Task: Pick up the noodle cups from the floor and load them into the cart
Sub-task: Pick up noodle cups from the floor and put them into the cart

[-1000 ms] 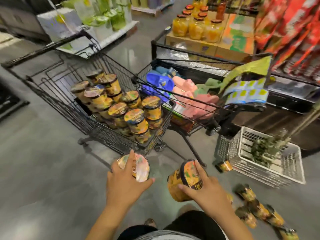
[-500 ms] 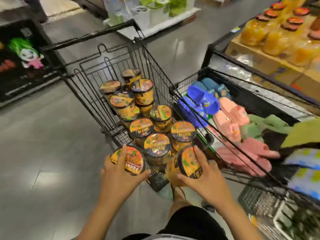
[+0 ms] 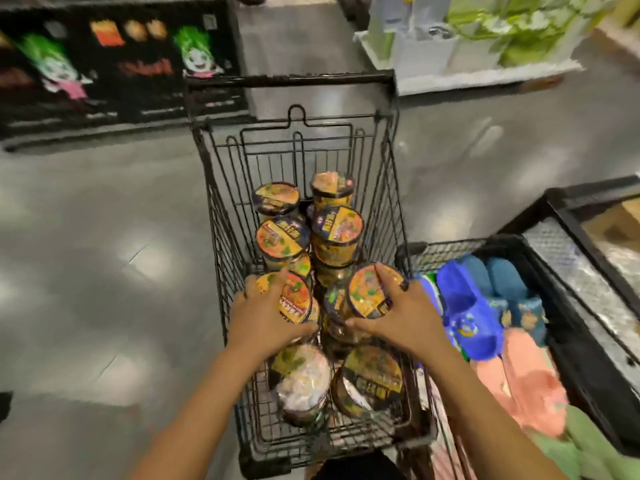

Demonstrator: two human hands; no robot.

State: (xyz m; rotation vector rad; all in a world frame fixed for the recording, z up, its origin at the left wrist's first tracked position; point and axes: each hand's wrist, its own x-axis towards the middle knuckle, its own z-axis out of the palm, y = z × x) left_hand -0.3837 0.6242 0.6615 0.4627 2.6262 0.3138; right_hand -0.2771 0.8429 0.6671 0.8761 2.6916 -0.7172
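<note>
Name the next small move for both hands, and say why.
The left hand holds the left cup and the right hand the right cup, both inside the cart above the stacked cups. Probably lower them onto that pile and release.

Illegible, blurred lettering on noodle cup lids (image 3: 282, 237); green slippers (image 3: 588, 445) partly beyond the lower-right edge.

My one head camera looks forward and steeply down from close above the left hand (image 3: 263, 317) and right hand (image 3: 405, 317), with the cart (image 3: 287, 79) beyond the fingertips (image 3: 383, 276).
</note>
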